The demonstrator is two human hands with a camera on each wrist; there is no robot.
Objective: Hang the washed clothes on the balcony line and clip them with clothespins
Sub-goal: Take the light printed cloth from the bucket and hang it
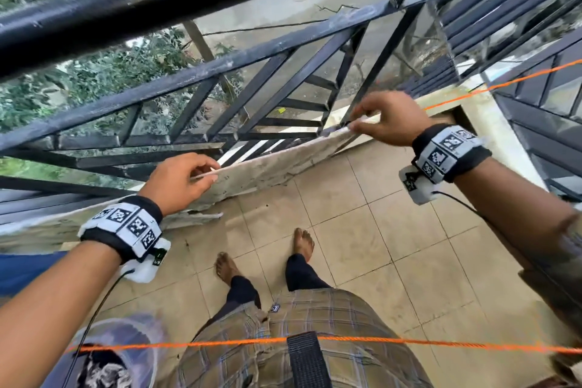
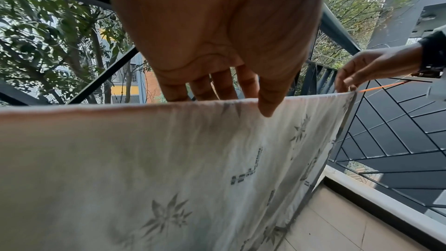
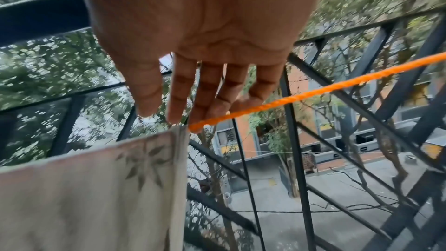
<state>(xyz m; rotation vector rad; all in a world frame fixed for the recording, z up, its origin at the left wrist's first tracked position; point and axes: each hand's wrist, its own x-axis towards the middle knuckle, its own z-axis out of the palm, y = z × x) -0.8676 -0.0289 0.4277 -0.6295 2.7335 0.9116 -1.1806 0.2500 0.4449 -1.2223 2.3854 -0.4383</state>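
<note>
A white cloth [image 1: 267, 164] with a grey leaf print hangs folded over the orange line [image 1: 504, 82] beside the railing. My left hand [image 1: 214, 172] pinches its top fold. In the left wrist view the thumb lies in front of the cloth [image 2: 169, 159] and the fingers [image 2: 224, 91] behind. My right hand [image 1: 354, 123] pinches the cloth's right top corner, where the bare line runs on. The right wrist view shows that hand [image 3: 166, 119] at the corner of the cloth [image 3: 84, 188], the orange line [image 3: 313, 91] passing under its fingers. No clothespin is in view.
The black metal railing [image 1: 220, 72] stands just beyond the cloth, with a street far below. A second orange line [image 1: 409, 343] crosses at my waist. A blue cloth [image 1: 19, 271] hangs at the left. My bare feet stand on the tiled floor [image 1: 393, 230].
</note>
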